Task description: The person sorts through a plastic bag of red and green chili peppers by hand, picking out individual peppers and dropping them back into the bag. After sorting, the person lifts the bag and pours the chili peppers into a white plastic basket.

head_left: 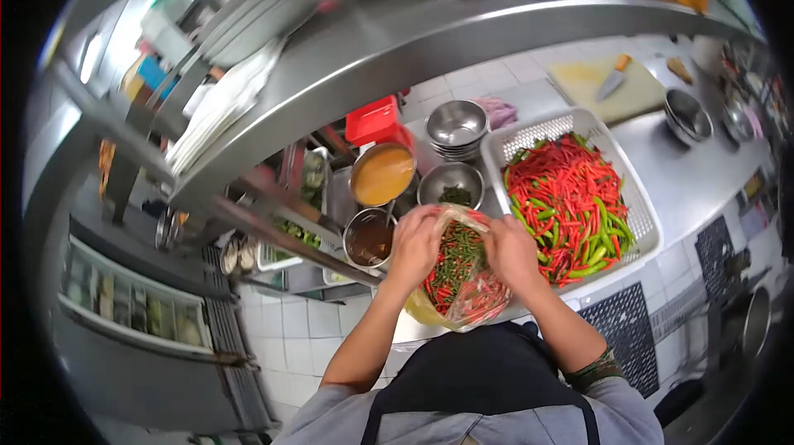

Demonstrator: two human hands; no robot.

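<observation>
A clear plastic bag [456, 273] full of red chillies with green stems stands at the counter's near edge, against my apron. My left hand [415, 248] grips its rim on the left, and my right hand [511, 253] grips the rim on the right, so the mouth is spread between them. Right of the bag, a white perforated basket [648, 212] holds a heap of red and green chillies [566, 197]. Just beyond the bag sits a steel bowl [437, 182] with some dark green bits in it. My fingertips are partly hidden by the bag's folds.
Left of the bag stand a pot of orange liquid [382, 176] and a pot of brown sauce [368, 238]. Stacked steel bowls [457, 124] are behind. A knife [614, 78] lies on a cutting board [600, 96]. A steel shelf [397, 40] crosses overhead.
</observation>
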